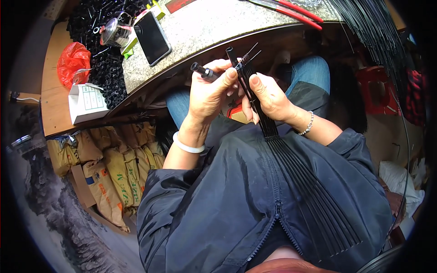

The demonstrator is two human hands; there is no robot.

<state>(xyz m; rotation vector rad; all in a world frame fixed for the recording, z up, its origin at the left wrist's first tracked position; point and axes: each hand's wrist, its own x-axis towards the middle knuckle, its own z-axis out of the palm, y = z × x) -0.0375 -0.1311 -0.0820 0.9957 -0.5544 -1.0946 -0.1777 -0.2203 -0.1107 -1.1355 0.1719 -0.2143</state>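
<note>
A bundle of thin black umbrella ribs [302, 175] fans down over my dark jacket, its upper part gathered between my hands. My right hand [275, 101], a bracelet at its wrist, closes around this gathered part with the thumb along it. My left hand [205, 101] grips a short black tube [203, 71] with a metallic band, which pokes out to the left. Its thumb also presses the top of the bundle, beside a slim black rod [231, 55] with a hollow end. Several thin rib ends [253, 53] stick out beyond the fingers. The inner fingertips are partly hidden.
On the speckled tabletop [200, 34] lie a phone [153, 38] and red-handled pliers [296, 13]. Small black parts [105, 73] heap up at left, near a red plastic bag [74, 63] and white box [87, 103]. More black rods [371, 32] overhang the right edge. Sacks [116, 170] stand below.
</note>
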